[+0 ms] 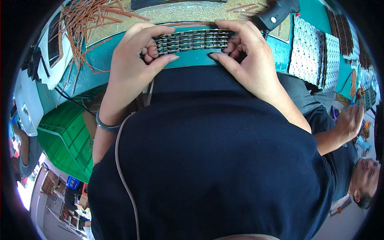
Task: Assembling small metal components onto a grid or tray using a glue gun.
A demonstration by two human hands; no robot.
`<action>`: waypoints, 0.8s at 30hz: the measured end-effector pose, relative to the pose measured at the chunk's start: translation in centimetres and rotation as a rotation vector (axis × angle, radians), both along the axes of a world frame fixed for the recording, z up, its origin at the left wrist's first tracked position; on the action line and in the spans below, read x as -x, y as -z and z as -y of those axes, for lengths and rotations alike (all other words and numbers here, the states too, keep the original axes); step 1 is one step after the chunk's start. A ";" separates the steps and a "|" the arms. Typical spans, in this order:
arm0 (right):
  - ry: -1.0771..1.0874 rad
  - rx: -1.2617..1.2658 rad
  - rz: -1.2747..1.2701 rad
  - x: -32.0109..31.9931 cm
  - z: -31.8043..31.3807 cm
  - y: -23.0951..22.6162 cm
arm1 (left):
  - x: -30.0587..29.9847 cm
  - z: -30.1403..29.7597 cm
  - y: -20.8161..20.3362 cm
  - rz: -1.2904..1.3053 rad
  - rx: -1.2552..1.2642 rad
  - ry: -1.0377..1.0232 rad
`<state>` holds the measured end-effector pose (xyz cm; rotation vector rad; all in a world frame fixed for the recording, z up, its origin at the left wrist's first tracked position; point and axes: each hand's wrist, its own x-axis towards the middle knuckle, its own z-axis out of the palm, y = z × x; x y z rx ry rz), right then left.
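Over the near strip of the teal table (188, 61), I have the left hand (132, 52) and right hand (255, 53) half curled around opposite ends of a dark, shiny stack (194, 41); whether the thumbs (162, 64) press on it, I can't tell. To hold it well, I'd judge, squeeze both ends evenly and keep the rows aligned. Far left lie loose brown strips (86, 20); far right, a black tool (276, 17).

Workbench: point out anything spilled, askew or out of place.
The reddish strips at the upper left look untidy: they lie in a crisscrossed heap, with stray ones on the teal benchtop. Nothing looks clearly damaged.
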<state>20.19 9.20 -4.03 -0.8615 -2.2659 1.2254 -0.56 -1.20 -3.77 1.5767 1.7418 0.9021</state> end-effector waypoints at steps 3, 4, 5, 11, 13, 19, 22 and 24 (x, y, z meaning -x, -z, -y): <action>0.055 0.011 -0.140 -0.3 0.2 0.9 | 0.2 0.1 0.3 -0.005 -0.016 0.009; 0.055 0.009 -0.142 -0.4 0.1 1.2 | 0.2 0.0 0.2 -0.006 -0.018 0.010; 0.033 -0.031 -0.124 -0.6 -0.1 1.5 | -0.1 0.0 0.1 -0.005 -0.014 -0.001; -0.072 -0.101 -0.048 -0.8 -0.2 0.8 | -0.3 -0.2 0.4 0.005 -0.057 -0.047; -0.032 -0.056 -0.102 -0.9 -0.1 0.8 | -0.2 -0.2 0.4 0.034 -0.055 -0.044; -0.011 -0.028 -0.095 -1.1 0.0 1.2 | -0.2 -0.4 0.4 0.082 -0.029 -0.069; 0.004 -0.010 -0.094 -1.1 -0.1 1.4 | -0.1 -0.5 0.3 0.045 -0.031 -0.048; 0.010 0.005 -0.094 -1.1 -0.2 1.5 | 0.1 -0.4 0.2 -0.004 0.028 -0.058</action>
